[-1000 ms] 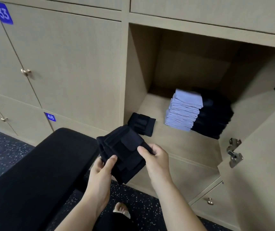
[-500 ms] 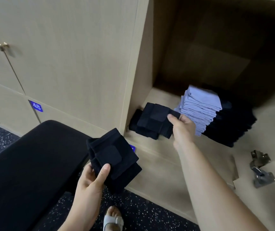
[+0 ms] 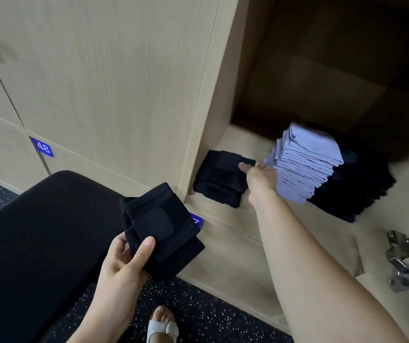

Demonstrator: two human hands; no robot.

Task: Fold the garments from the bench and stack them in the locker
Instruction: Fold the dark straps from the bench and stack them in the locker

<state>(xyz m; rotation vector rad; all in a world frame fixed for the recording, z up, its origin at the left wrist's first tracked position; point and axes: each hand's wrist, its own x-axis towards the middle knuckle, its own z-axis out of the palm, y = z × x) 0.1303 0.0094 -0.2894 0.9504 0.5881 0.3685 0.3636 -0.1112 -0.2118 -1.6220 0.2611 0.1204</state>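
My left hand [image 3: 121,263] grips a folded black garment [image 3: 164,231] in front of the locker, thumb on top. Inside the open locker [image 3: 245,144], my right hand [image 3: 260,179] pinches the right edge of another folded black garment [image 3: 220,179]. That garment lies on a small black stack at the locker's front left corner. A tall stack of light blue folded garments [image 3: 302,164] stands just right of my right hand, with a black stack [image 3: 362,189] behind and beside it.
The black padded bench [image 3: 37,238] fills the lower left. Closed locker doors [image 3: 99,82] stand at left, one numbered 48. The open door's metal hinge [image 3: 404,261] sits at right. A sandalled foot [image 3: 162,323] rests on the speckled floor.
My right hand took one black garment away from the left hand's bundle and carried it into the locker, setting it on the small black stack. My left hand stays low with the other piece.
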